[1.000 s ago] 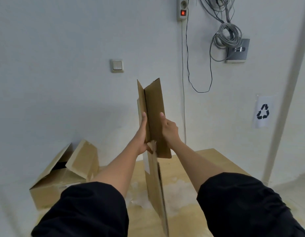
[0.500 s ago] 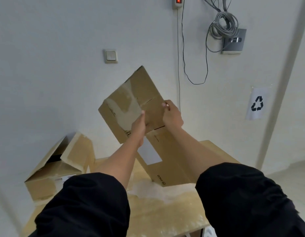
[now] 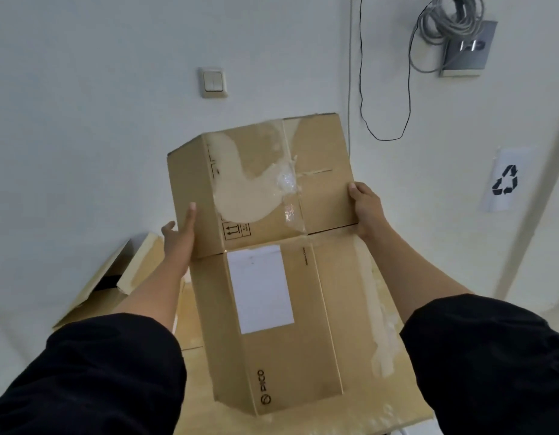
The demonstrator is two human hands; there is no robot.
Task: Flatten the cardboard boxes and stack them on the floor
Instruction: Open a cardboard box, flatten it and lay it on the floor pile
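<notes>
I hold a brown cardboard box (image 3: 271, 309) in front of me, above the wooden table (image 3: 319, 422). It bears a white label, torn tape marks and a scrap of clear tape on its upper flaps. My left hand (image 3: 179, 237) lies against the box's left edge with straight fingers, the thumb spread away. My right hand (image 3: 367, 208) grips the right edge of the upper flap, thumb on the front face and fingers behind. A second cardboard box (image 3: 115, 284) with open flaps stands on the table at the left, partly hidden by my left arm.
A white wall stands close behind the table, with a light switch (image 3: 213, 82), hanging cables (image 3: 384, 89), a grey wall box (image 3: 466, 48) and a recycling sign (image 3: 505, 180). Pale floor (image 3: 341, 296) shows to the right of the table.
The box has turned from edge-on to broad face toward me. My hands have moved apart, from its middle to its left and right edges. The view has tilted down.
</notes>
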